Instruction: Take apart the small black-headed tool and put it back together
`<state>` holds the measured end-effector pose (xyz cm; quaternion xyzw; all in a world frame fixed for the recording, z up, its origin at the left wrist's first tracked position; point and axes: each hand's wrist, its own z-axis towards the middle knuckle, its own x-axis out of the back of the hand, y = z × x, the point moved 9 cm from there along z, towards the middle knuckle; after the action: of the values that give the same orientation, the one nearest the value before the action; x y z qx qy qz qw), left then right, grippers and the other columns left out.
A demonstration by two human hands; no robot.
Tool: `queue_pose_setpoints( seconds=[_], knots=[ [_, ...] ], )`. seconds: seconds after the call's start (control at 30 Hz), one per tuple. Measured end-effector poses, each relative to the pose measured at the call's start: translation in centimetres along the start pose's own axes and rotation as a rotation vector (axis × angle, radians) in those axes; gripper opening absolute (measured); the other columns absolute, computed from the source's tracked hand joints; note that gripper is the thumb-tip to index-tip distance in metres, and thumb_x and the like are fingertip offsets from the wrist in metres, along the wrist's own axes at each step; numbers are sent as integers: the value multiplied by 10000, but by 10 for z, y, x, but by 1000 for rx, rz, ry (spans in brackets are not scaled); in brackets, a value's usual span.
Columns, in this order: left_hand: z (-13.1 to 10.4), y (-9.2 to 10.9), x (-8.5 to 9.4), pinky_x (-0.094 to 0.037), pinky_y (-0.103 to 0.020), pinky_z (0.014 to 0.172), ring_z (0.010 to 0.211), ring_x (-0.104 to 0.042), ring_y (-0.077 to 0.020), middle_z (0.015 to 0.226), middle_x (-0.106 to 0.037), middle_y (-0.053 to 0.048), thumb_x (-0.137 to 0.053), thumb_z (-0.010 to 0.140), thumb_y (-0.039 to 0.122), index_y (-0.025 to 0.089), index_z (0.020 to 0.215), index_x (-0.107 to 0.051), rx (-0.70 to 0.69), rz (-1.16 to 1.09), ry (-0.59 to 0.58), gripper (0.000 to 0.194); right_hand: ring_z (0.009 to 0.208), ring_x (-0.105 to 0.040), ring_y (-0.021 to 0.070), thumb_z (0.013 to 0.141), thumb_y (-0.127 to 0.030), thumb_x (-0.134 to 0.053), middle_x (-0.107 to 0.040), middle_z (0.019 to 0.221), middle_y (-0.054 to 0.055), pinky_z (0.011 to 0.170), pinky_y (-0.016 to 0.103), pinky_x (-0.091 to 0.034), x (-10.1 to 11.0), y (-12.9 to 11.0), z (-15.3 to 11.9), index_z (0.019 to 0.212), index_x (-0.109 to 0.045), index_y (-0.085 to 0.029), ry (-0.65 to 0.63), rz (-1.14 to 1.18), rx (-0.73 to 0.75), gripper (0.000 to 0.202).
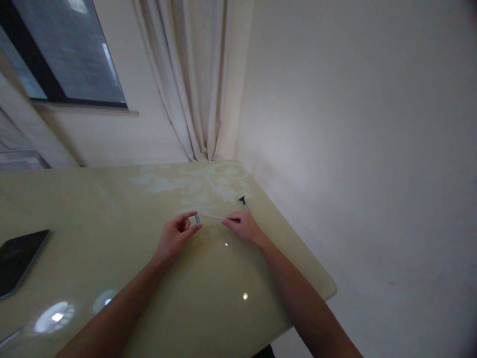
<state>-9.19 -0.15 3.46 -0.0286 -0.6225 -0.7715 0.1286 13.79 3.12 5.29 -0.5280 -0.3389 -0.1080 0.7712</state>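
Between the thumb and fingertips of my left hand is a small narrow rectangular piece with teal and pale stripes, held by its two ends. My right hand pinches a thin pale stick. The stick points left, and its far tip comes close to the striped piece; whether they touch I cannot tell. Just beyond my right hand lies a razor with a black head, the lower part of its handle hidden behind the hand.
A glossy pale-green table lies under both hands, its right edge along a white wall. A dark tablet-like device rests at the left. Beige curtains and a window stand behind the table.
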Motion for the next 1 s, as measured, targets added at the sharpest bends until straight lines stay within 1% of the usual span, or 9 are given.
queue_pose_setpoints(
  seconds=[0.13,0.2,0.37,0.5,0.67,0.8,0.9,1.0],
  knots=[
    [-1,2,0,-301,-227,538,563,-402,-100,650,-432,76,-838,727,539,162,1167,-762,12,3,2,584,635,-543,130,944,-422,-715,-706,712,21,598,251,-350,-3,-4,0,906,-847,-163,-36,38,38,293],
    [-1,3,1,-304,-228,544,567,-408,-102,650,-436,76,-840,721,541,165,1164,-764,14,5,7,586,629,-535,128,945,-432,-715,-701,704,18,594,252,-346,-4,-6,0,900,-846,-166,-46,25,47,300],
    [-1,1,0,-299,-229,539,563,-400,-102,651,-432,74,-849,708,546,161,1157,-766,20,1,7,596,615,-521,128,965,-434,-693,-673,669,14,582,255,-338,2,-4,0,862,-838,-161,1,-11,21,326],
    [-2,0,1,-310,-227,543,569,-404,-103,657,-428,71,-843,714,559,174,1162,-768,17,-8,11,595,627,-538,128,951,-456,-707,-687,703,11,584,251,-345,-5,-7,-1,887,-839,-174,-51,-3,47,318],
    [-2,3,1,-312,-227,543,564,-413,-103,650,-434,75,-854,695,566,174,1143,-771,21,-11,8,600,631,-544,138,963,-458,-681,-702,703,29,600,260,-353,0,-3,0,875,-841,-161,-2,-14,32,349],
    [-2,4,1,-311,-225,537,561,-404,-100,646,-429,77,-853,695,570,165,1146,-771,21,-14,9,611,641,-553,134,948,-445,-707,-708,722,24,594,250,-349,-4,-5,0,916,-844,-172,-44,11,48,307],
    [-2,3,1,-315,-221,537,567,-411,-100,649,-435,74,-856,688,576,164,1144,-772,25,-6,19,620,638,-548,135,961,-414,-696,-702,704,24,601,256,-348,0,-4,0,881,-842,-167,-21,-27,31,297],
    [-2,4,1,-320,-222,541,570,-411,-101,648,-434,73,-851,688,589,163,1144,-771,25,-9,15,628,627,-533,134,964,-435,-689,-686,685,20,591,260,-342,2,-5,-1,871,-840,-166,-9,-27,28,323]
  ],
)
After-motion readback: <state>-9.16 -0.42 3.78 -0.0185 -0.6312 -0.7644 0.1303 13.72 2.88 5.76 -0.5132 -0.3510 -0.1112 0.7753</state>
